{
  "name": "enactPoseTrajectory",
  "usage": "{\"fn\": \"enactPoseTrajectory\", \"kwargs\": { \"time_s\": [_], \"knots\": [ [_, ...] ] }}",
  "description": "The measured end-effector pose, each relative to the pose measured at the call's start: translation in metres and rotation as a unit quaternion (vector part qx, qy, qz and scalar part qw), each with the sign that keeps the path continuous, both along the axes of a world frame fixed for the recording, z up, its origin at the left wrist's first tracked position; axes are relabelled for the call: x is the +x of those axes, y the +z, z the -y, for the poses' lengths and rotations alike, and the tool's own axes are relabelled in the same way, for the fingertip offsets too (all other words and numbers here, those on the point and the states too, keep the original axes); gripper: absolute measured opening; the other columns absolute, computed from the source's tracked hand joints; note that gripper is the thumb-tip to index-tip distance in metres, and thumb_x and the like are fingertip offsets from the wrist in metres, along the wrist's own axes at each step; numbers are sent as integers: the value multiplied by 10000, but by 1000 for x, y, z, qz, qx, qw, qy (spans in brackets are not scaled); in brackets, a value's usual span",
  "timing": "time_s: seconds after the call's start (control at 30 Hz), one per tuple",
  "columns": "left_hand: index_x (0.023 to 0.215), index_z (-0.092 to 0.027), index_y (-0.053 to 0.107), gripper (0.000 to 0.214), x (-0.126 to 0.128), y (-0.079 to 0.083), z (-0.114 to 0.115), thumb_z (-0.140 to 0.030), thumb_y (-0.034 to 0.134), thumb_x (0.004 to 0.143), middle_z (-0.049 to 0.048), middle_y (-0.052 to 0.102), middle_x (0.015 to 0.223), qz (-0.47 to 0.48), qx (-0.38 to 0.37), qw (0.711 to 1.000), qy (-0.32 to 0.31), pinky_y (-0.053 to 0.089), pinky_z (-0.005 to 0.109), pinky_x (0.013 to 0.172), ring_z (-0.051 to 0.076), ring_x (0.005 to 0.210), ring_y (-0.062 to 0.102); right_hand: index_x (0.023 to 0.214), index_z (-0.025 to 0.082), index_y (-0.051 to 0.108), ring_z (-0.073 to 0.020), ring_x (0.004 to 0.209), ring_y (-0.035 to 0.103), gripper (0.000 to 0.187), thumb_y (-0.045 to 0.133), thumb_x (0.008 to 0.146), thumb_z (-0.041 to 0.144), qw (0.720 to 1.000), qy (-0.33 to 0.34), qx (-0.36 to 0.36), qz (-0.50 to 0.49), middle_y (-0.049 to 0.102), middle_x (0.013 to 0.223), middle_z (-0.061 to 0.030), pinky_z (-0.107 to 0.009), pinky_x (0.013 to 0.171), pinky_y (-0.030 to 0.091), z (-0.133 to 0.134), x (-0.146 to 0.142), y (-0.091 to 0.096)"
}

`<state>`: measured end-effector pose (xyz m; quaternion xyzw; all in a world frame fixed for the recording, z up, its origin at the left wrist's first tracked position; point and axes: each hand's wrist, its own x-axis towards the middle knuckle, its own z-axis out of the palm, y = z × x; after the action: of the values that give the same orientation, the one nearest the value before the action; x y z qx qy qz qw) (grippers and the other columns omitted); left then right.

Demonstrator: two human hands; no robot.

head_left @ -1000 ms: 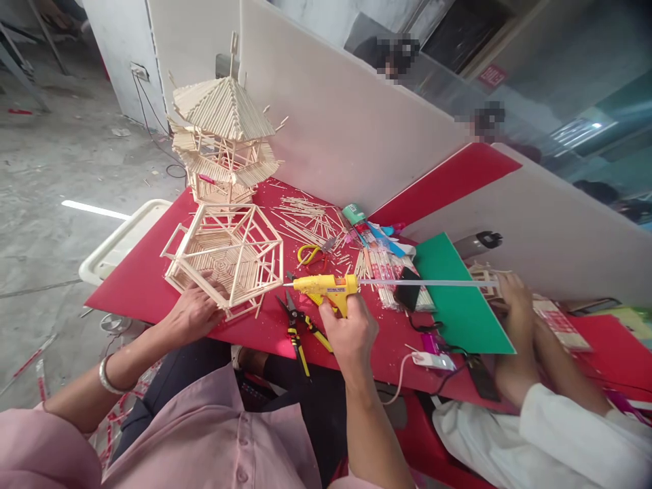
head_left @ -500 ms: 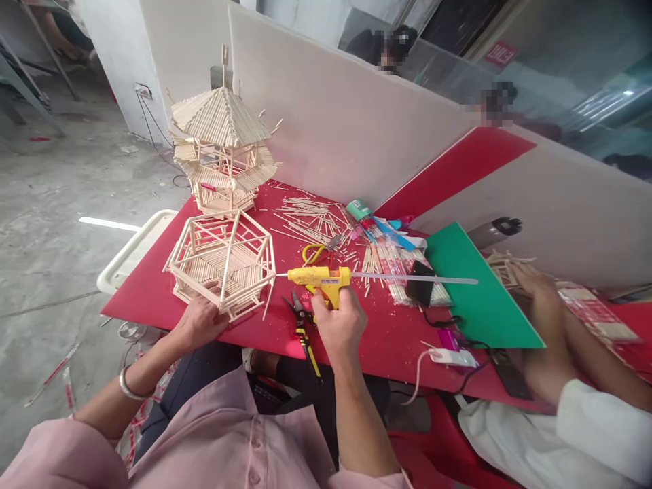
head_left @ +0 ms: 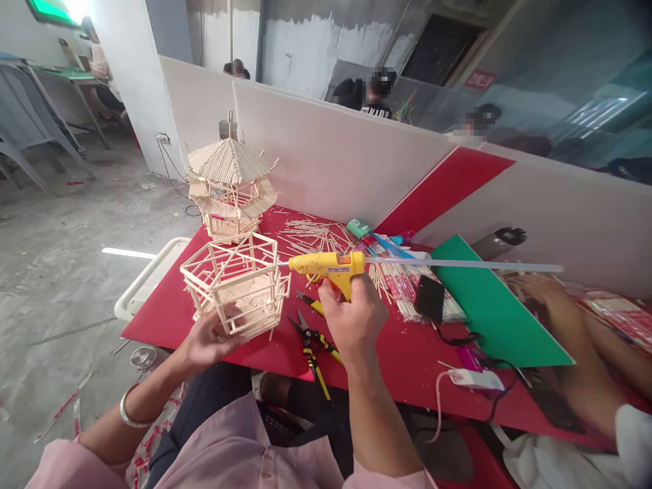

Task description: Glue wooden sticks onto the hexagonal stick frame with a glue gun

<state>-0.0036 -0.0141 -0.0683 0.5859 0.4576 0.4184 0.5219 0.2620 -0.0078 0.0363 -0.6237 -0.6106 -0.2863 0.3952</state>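
Note:
My left hand (head_left: 210, 336) grips the near lower edge of a hexagonal frame of thin wooden sticks (head_left: 236, 282) and holds it tilted up off the red table (head_left: 392, 356). My right hand (head_left: 352, 319) is closed on the handle of a yellow glue gun (head_left: 329, 266). Its nozzle points left and touches the frame's right side. A long clear glue stick (head_left: 463, 264) juts out of the gun's back to the right.
A finished stick pagoda (head_left: 230, 180) stands behind the frame. Loose sticks (head_left: 310, 234), yellow scissors, pliers (head_left: 312, 343), a phone (head_left: 429, 297), a green board (head_left: 496, 305) and a white cable adapter (head_left: 471, 378) lie on the table. Another person's hand (head_left: 547, 292) works at the right. White partitions (head_left: 346, 159) close the back.
My left hand has lifted and tilted the hexagonal frame up from the table. The glue gun rose with it, nozzle still at the frame. The view has tipped upward.

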Motion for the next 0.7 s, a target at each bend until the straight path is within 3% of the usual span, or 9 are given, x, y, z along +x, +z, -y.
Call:
{"fn": "enactPoseTrajectory", "kwargs": {
  "time_s": [0.13,0.3,0.53,0.7],
  "knots": [
    [1087,-148,623,629,1,15,6,-400,906,586,147,747,1021,73,-79,994,-6,631,404,800,325,948,737,905,189,632,-189,665,629,166,572,854,335,1000,-1,13,16,658,749,-50,-276,562,451,3,-1,10],
    [1080,-138,611,662,4,32,11,-384,933,557,138,754,1003,112,-116,987,-23,628,388,793,298,906,745,945,165,639,-192,686,645,167,594,855,299,998,27,42,35,668,753,-56,-272,580,472,7,-1,17],
    [1076,-143,592,684,4,33,16,-370,946,536,92,755,915,125,-123,984,-22,627,407,820,279,885,748,920,168,633,-186,654,644,164,582,867,314,997,10,62,46,669,731,-47,-268,548,445,12,-2,19],
    [1084,-137,590,710,4,32,20,-364,956,519,105,758,936,126,-126,984,-14,630,398,838,279,902,750,920,178,638,-189,656,642,189,573,863,346,999,-3,36,38,658,722,-46,-273,546,451,14,-2,19]
  ]
}}
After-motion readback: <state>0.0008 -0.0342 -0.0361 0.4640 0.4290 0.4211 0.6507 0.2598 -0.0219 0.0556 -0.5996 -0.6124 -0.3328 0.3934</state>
